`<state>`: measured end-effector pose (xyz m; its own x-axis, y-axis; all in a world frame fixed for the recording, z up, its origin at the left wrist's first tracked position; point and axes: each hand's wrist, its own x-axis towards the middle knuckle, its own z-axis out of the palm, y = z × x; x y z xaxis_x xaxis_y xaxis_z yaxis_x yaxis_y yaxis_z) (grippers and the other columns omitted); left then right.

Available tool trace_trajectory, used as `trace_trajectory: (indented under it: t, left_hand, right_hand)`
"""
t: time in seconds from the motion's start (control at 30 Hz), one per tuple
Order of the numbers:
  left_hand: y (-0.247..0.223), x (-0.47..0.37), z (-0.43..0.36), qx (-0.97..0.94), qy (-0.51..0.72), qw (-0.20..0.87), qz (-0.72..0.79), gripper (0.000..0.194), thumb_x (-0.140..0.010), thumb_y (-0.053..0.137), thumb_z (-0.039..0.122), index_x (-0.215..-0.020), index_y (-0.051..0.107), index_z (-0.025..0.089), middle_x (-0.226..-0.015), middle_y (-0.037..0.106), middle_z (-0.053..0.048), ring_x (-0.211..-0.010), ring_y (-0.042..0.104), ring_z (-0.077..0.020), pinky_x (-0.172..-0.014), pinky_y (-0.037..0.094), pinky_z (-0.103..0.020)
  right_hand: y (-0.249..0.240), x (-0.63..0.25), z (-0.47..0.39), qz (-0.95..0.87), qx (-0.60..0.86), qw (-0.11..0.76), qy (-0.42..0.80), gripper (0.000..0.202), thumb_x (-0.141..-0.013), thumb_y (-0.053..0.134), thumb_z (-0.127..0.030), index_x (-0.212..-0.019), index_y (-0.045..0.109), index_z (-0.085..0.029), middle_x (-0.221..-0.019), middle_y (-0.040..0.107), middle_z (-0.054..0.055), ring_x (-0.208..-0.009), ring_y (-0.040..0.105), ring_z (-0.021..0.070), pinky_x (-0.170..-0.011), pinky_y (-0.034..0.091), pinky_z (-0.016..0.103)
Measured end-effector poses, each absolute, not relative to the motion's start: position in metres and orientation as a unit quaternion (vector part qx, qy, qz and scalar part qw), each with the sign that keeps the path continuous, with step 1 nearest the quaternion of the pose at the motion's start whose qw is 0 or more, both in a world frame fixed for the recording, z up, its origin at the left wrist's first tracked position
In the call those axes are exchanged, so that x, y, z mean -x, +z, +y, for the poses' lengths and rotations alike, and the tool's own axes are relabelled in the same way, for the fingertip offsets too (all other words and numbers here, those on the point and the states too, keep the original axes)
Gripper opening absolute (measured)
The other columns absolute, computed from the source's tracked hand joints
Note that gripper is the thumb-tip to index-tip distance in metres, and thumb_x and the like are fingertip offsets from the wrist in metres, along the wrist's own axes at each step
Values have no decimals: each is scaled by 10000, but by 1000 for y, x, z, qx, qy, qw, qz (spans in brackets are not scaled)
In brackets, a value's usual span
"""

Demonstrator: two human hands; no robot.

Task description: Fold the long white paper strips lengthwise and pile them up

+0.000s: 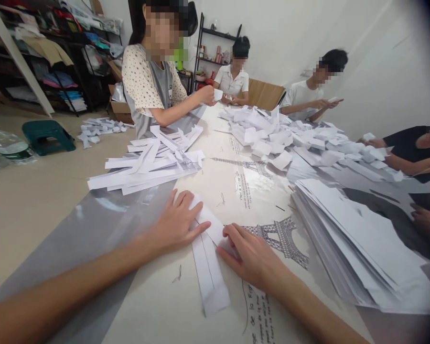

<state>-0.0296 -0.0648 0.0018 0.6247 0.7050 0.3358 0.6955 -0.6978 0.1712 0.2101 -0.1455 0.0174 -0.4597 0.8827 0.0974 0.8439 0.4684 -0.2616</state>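
Observation:
Two white paper strips, one folded across the other, lie on the printed tablecloth in front of me. My left hand (179, 222) rests on their upper end with its fingers spread and pressed down. The lower paper strip (209, 272) runs toward me from under that hand. Another paper strip (213, 222) slants right, and its near end is between the bent fingers and thumb of my right hand (252, 251). The right fingertips partly hide that end. Left of the far side of my hands is a loose pile of long paper strips (146, 165).
A stack of white paper sheets (358, 243) stands at the right. Behind it spreads a heap of folded paper pieces (272, 131). Several people (154, 86) sit or stand around the table, handling paper. A green stool (48, 136) and a large bottle (9, 145) are on the floor.

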Motion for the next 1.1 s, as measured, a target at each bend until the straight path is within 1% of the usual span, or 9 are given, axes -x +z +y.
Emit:
trace_trajectory:
  t: [0.1,0.2,0.37,0.47,0.57,0.67,0.83,0.97,1.1]
  left_hand:
    - [4,42,-52,-938,207,41,274,463,-993,527,601,-1080,654,164,-1165,618,-130,-1155,556,-289,-1169,312,-550]
    - [5,51,-43,-955,212,50,202,360,-1017,546,512,-1066,677,181,-1103,648,-94,-1060,589,-237,-1107,390,-441]
    - [12,55,-37,-954,213,78,197,290,-1048,529,424,-998,730,221,-1026,672,-63,-972,604,-208,-983,438,-375]
    - [12,59,-32,-953,204,124,188,261,-1031,566,433,-1027,753,251,-1042,672,-57,-979,621,-199,-957,443,-345]
    - [9,64,-27,-945,197,175,192,249,-1026,577,432,-1078,760,271,-1091,671,-58,-996,634,-191,-914,457,-308]
    - [8,67,-25,-939,203,199,194,263,-1041,553,419,-1077,764,269,-1104,684,-60,-1009,644,-194,-912,464,-302]
    - [14,62,-31,-939,215,179,200,280,-1033,566,438,-1018,757,235,-1030,710,-52,-958,653,-191,-919,462,-319]
    - [14,53,-37,-934,223,143,241,393,-1086,444,410,-904,717,194,-917,692,-43,-873,641,-178,-875,458,-321]
    - [9,44,-43,-925,230,85,292,474,-1107,344,425,-848,651,174,-869,636,-42,-839,609,-186,-807,453,-321]
  right_hand:
    - [22,-222,-144,-873,473,97,72,93,-1028,503,-279,-984,547,-210,-894,615,24,-674,567,156,-553,409,282]
    - [27,-230,-142,-888,446,96,57,199,-1048,449,-249,-941,611,-204,-895,619,43,-717,581,165,-572,419,284]
    - [33,-234,-138,-854,482,121,153,131,-1011,547,-266,-946,653,-227,-878,607,14,-684,564,134,-595,453,264]
    - [35,-236,-136,-829,496,127,226,76,-990,593,-282,-944,643,-247,-877,594,-7,-685,560,122,-617,470,258]
    - [36,-237,-134,-818,499,132,253,88,-997,577,-282,-953,650,-259,-884,598,-8,-708,576,127,-629,475,263]
    - [37,-237,-134,-822,496,134,245,152,-1018,524,-258,-956,663,-255,-884,618,1,-692,584,129,-623,473,270]
    - [36,-233,-135,-830,505,133,197,227,-1022,478,-212,-846,620,-226,-819,619,8,-627,549,132,-564,430,277]
    - [37,-232,-136,-820,525,122,192,243,-1039,433,-219,-844,578,-225,-840,636,14,-655,568,145,-562,432,282]
    - [42,-235,-139,-809,543,107,199,238,-1055,426,-289,-875,571,-233,-850,642,11,-645,562,147,-562,436,288]
